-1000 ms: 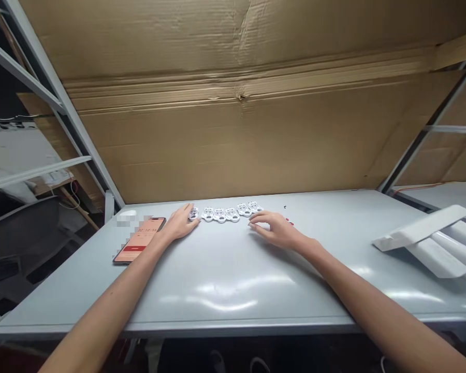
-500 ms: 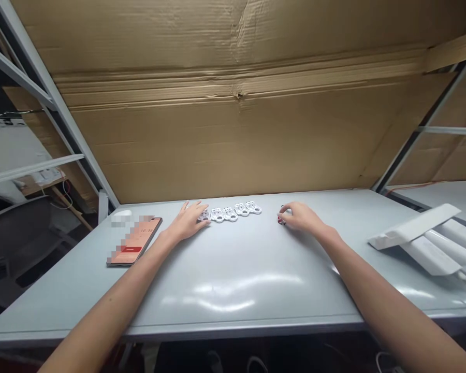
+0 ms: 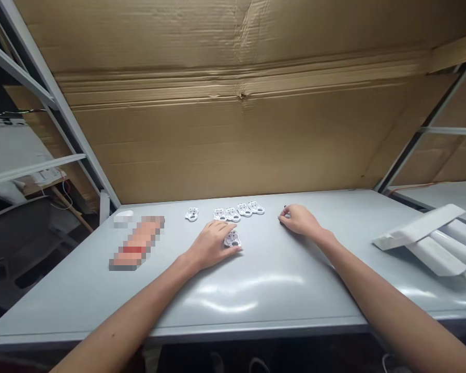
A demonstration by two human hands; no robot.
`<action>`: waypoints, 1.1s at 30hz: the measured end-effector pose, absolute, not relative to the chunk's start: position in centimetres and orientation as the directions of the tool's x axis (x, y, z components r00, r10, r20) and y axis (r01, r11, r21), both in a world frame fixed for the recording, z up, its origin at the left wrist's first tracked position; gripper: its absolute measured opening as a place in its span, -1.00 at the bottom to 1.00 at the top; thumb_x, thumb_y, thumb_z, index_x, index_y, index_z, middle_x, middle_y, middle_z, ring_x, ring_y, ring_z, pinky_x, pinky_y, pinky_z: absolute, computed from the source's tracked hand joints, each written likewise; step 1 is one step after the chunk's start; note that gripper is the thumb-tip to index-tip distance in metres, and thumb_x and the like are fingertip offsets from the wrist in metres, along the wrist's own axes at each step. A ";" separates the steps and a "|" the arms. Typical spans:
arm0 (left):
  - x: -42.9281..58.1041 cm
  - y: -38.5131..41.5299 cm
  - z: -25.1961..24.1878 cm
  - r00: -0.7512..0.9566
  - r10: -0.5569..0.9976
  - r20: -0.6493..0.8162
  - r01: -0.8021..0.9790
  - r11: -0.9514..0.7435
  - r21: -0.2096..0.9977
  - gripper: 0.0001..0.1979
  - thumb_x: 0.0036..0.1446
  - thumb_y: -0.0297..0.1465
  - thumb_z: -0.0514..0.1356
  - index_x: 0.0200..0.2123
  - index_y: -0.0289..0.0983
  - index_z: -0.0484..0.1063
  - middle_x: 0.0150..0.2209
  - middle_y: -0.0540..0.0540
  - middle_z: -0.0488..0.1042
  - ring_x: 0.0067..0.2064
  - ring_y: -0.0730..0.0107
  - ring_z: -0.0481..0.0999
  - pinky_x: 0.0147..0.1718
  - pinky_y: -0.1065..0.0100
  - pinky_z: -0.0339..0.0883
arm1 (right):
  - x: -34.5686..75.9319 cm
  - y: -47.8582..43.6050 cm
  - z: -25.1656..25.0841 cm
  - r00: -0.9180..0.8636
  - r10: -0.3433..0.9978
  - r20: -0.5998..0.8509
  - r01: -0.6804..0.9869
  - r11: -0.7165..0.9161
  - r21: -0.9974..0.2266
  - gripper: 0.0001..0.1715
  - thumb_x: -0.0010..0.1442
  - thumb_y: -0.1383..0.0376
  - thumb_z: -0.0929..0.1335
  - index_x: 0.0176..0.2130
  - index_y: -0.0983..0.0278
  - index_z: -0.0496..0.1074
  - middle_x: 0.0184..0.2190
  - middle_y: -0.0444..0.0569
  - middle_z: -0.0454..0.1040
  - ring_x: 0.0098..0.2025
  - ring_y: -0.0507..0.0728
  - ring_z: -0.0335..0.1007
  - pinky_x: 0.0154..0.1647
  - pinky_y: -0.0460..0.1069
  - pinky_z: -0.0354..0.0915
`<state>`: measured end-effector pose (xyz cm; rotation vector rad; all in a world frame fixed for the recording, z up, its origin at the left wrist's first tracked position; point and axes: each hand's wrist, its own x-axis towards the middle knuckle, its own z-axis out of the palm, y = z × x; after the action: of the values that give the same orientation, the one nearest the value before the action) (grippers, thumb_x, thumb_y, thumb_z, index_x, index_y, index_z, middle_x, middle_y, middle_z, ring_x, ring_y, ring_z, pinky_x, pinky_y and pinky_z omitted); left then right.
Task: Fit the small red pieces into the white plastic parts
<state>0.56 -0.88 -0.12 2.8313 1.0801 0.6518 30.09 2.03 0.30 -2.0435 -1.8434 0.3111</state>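
Note:
My left hand (image 3: 212, 244) lies on the grey table (image 3: 264, 295), its fingers and thumb around a white perforated plastic piece (image 3: 232, 239) that sits nearer to me than the others. Several similar pieces (image 3: 236, 212) form a loose row beyond it, and one lone piece (image 3: 191, 214) stands apart at the row's left. My right hand (image 3: 300, 219) rests to the right of the row, with fingertips curled at a small dark item (image 3: 285, 209). That hand hides most of the item.
A phone with a pixelated screen (image 3: 137, 243) and a small white object (image 3: 124, 213) lie at the left. White elongated packaging pieces (image 3: 423, 239) stand at the right. Cardboard and grey metal shelf rails (image 3: 58, 111) rise behind the table.
My left hand has moved toward me and rightward, and one white piece has left the row with it. Another piece now stands apart at the left. My right hand has barely moved.

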 end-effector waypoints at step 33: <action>-1.1 -0.5 0.2 0.686 0.648 0.330 0.617 -0.759 0.209 -0.53 0.17 -0.09 0.26 0.06 -0.24 0.44 0.14 -0.27 0.39 0.18 -0.03 0.34 0.14 0.05 0.26 | 24.3 -0.4 0.5 -0.208 0.975 -0.080 -0.188 -0.120 -0.975 -0.77 0.07 0.30 0.50 -0.19 0.22 0.59 -0.06 0.04 0.55 -0.04 0.12 0.48 0.06 -0.03 0.40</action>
<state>-1.09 -0.45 0.24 2.8099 1.0561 0.5970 24.27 -0.40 0.46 -1.0282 -1.1495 1.5191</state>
